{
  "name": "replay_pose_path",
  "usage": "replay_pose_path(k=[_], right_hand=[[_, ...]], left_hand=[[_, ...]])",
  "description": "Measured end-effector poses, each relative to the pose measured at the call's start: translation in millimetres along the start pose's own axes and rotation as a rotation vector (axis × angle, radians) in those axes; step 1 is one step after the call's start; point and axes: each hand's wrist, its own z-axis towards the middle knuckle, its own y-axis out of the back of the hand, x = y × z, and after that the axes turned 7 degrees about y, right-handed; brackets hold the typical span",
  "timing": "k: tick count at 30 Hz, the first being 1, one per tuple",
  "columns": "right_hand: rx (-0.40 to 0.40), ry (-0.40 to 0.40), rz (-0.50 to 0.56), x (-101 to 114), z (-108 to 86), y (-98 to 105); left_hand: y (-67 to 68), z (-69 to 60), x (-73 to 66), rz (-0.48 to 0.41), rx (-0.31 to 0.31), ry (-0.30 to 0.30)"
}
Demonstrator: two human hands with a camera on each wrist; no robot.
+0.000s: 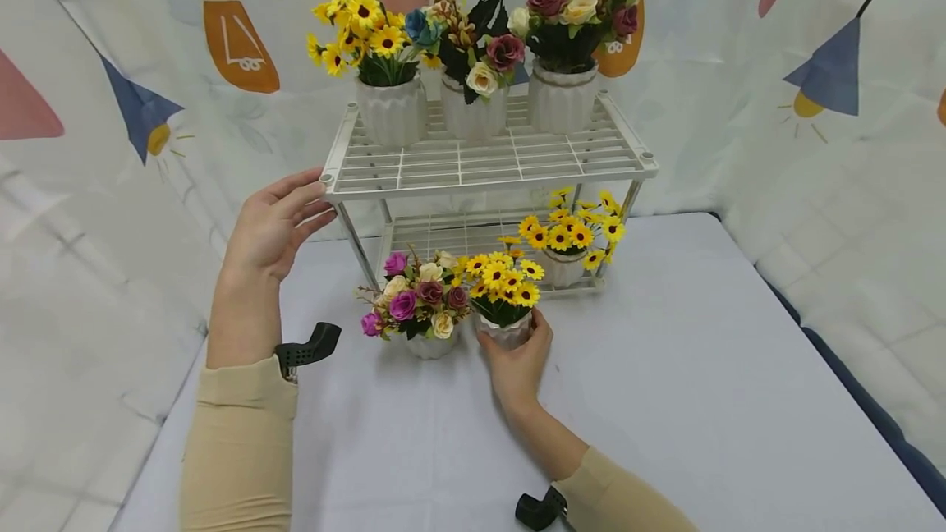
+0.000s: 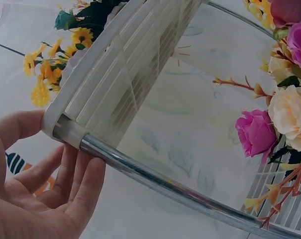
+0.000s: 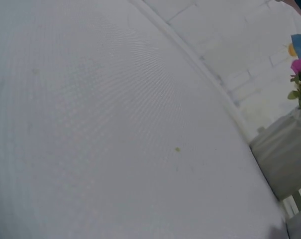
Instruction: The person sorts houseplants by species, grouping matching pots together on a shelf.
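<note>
My left hand (image 1: 269, 224) holds the front left corner of a white two-tier wire rack (image 1: 488, 181). In the left wrist view its fingertips (image 2: 93, 172) lie just under that corner, by the chrome leg (image 2: 165, 184). My right hand (image 1: 521, 364) grips a white pot of yellow daisy-like flowers (image 1: 504, 279), thumb and fingers on opposite sides. That pot is before the lower shelf; its base is hidden by the hand. Close on its left is a white pot of purple and cream artificial roses (image 1: 414, 302). The right hand's fingers are outside the right wrist view.
On the lower shelf's right stands another yellow-flowered pot (image 1: 565, 265). The top shelf carries yellow flowers (image 1: 388, 105), mixed roses (image 1: 473, 105) and burgundy roses (image 1: 563, 97), each potted. A white cloth covers the table (image 1: 702, 368); printed curtains (image 1: 835, 187) surround it.
</note>
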Motion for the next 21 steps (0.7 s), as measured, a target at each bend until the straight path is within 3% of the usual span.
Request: replay_pose_path(k=[14,21], right_hand=[[-0.047,-0.025,0.023,0.1,-0.4,0.3],[-0.065,0.03,0.097,5.7,5.7,2.2]], left_hand=[[0.6,0.7,0.9,0.006,0.005,-0.007],[0.1,0.5,-0.1,0.002,0.007,-0.007]])
